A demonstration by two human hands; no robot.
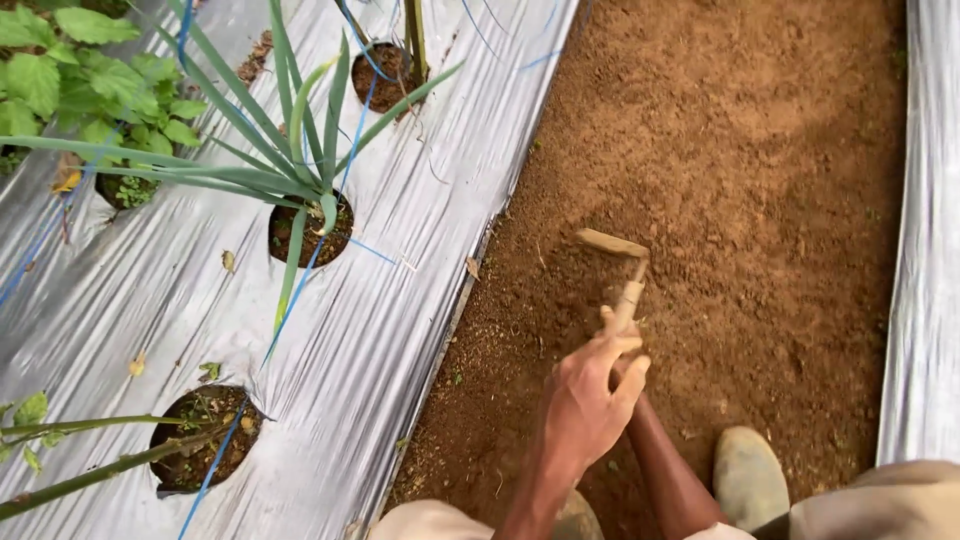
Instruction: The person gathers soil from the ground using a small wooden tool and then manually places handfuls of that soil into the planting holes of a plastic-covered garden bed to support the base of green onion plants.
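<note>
A small hand hoe with a pale wooden handle (pixel 629 298) and a flat soil-coated blade (pixel 611 243) is held over the brown soil path (pixel 720 150). My left hand (pixel 588 400) is wrapped around the lower part of the handle. Just behind it, my right hand (pixel 642 410) also grips the handle, mostly hidden by the left; only its wrist and forearm show clearly. The blade points away from me and sits at or just above the soil surface.
Silver plastic mulch (pixel 400 260) covers a bed on the left, with round planting holes holding a long-leafed green plant (pixel 305 170) and other stems. Blue strings run across it. Another mulch strip (pixel 925 250) lines the right edge. My muddy boot (pixel 750 475) rests on the path.
</note>
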